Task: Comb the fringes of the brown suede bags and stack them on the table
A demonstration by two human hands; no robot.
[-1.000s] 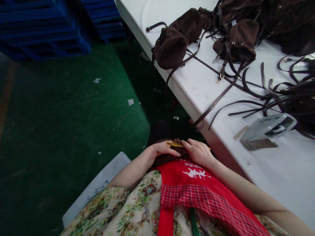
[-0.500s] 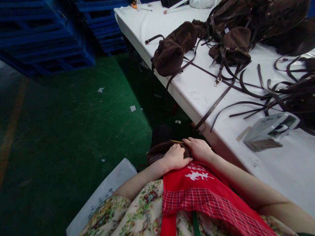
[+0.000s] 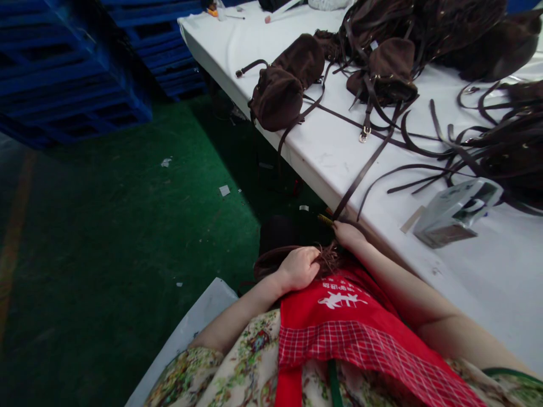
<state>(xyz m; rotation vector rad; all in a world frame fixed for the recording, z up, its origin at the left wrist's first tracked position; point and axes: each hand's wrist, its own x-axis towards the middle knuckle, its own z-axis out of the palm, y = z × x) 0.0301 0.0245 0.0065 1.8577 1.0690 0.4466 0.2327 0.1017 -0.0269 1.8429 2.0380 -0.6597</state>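
Note:
At my lap, my left hand (image 3: pixel 299 268) is closed on a dark brown bag piece (image 3: pixel 271 261), most of it hidden under the hand and forearm. Loose brown fringe (image 3: pixel 328 258) spreads out beside its fingers, over the red apron (image 3: pixel 339 297). Further right, close to the table edge, my right hand (image 3: pixel 350 234) grips a narrow yellow comb-like tool (image 3: pixel 326 219). Its toothed or bristled end points up and left, apart from the fringe; whether it is a comb or a brush I cannot tell.
On the white table (image 3: pixel 487 282) lie a dark brown bag (image 3: pixel 280 96), a smaller brown bag (image 3: pixel 392 68), a heap of brown bags and straps (image 3: pixel 458 34), and a clear plastic holder (image 3: pixel 458 215). Blue pallets (image 3: pixel 63 68) stand at left. Straps hang over the table edge.
My right hand has moved up and right with the yellow tool, away from my left hand. Brown fringe shows between the hands now. The camera view has shifted slightly.

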